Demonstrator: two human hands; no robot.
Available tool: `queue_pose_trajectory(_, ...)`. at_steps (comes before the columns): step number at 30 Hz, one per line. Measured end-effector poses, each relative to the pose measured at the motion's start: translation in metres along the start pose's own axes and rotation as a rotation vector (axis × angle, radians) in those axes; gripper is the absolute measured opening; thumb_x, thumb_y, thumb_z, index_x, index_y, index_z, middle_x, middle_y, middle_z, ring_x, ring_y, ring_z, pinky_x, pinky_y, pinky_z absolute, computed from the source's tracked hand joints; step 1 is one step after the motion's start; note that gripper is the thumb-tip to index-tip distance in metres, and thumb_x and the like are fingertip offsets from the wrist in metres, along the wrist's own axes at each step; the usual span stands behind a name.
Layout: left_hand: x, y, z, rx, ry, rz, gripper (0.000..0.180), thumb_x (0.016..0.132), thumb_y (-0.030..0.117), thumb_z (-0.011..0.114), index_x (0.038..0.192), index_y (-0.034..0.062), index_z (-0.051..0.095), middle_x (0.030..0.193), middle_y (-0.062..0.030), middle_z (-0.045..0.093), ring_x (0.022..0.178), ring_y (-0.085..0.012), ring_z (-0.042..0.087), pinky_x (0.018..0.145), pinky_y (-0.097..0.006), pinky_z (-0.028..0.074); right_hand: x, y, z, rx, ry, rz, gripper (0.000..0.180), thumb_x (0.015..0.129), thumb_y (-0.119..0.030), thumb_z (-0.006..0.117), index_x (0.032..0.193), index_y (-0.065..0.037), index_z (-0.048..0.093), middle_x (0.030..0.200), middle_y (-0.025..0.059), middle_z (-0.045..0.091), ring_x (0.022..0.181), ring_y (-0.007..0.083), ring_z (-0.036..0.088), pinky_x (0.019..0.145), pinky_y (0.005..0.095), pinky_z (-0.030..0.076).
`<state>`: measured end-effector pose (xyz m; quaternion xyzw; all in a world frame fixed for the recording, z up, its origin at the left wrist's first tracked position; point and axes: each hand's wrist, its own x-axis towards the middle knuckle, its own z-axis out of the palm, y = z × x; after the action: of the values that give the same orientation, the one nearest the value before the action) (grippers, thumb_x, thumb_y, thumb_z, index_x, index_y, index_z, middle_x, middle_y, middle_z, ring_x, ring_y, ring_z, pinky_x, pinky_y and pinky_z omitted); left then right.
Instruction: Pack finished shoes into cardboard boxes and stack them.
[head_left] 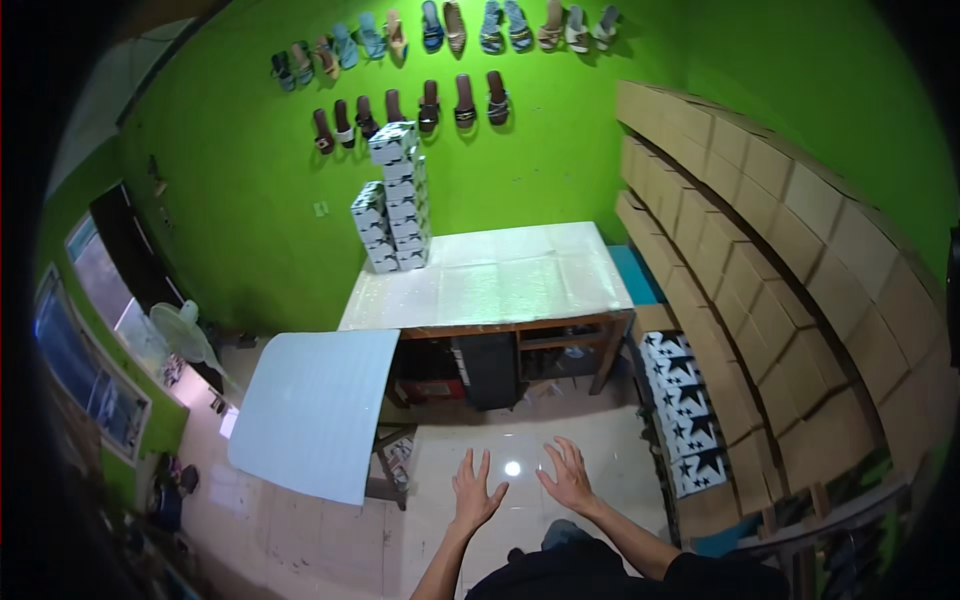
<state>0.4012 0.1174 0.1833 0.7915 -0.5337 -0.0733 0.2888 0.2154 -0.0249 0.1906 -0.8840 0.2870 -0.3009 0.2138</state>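
The left hand and right hand are raised side by side, apart from each other, in front of the worktop. The grip of each hand is unclosed: fingers extended and spread, thumbs pointing inward. In view, both hands lie over the glossy tiled floor.

The worktop, nearest thing ahead of the hands, has a white, shiny covering on a wooden frame. Two adjacent stacks of star-patterned boxes stand at its left rear: a shorter left stack and a taller right stack. A dark container is positioned beneath the worktop; a red item is located to its left.

A pale blue panel, with rounded outer corners, lies to the left of the hands, near the front left corner of the worktop. A wooden support shows below its right edge.

To the right, a row of star-patterned boxes runs alongside tiered rows of plain brown boxes.

Two rows of footwear, upper and lower, are mounted on the green wall. A fan stands at far left.
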Motion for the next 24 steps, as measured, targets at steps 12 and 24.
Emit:
queue_pose_trajectory(12, 0.236, -0.085, -0.125, 0.151, 0.239, 0.076, 0.089, 0.084, 0.031, 0.076, 0.157, 0.0153, 0.029, 0.162, -0.0232, 0.017, 0.143, -0.0464, 0.026, 0.110, -0.064, 0.026, 0.294, -0.007, 0.053, -0.017, 0.157, -0.233, 0.062, 0.078, -0.015, 0.078, 0.132, -0.001, 0.053, 0.140, 0.0228, 0.043, 0.131, 0.0426, 0.042, 0.109, 0.0490, 0.038)
queue_pose_trajectory(24, 0.475, -0.168, -0.252, 0.354, 0.486, 0.038, 0.092, 0.077, 0.027, 0.081, 0.155, 0.0136, 0.034, 0.160, -0.0221, 0.022, 0.144, -0.0444, 0.025, 0.113, -0.062, 0.023, 0.619, -0.025, 0.084, -0.075, 0.236, -0.533, 0.064, 0.080, -0.017, 0.078, 0.136, -0.005, 0.049, 0.140, 0.0226, 0.042, 0.133, 0.0431, 0.039, 0.109, 0.0524, 0.037)
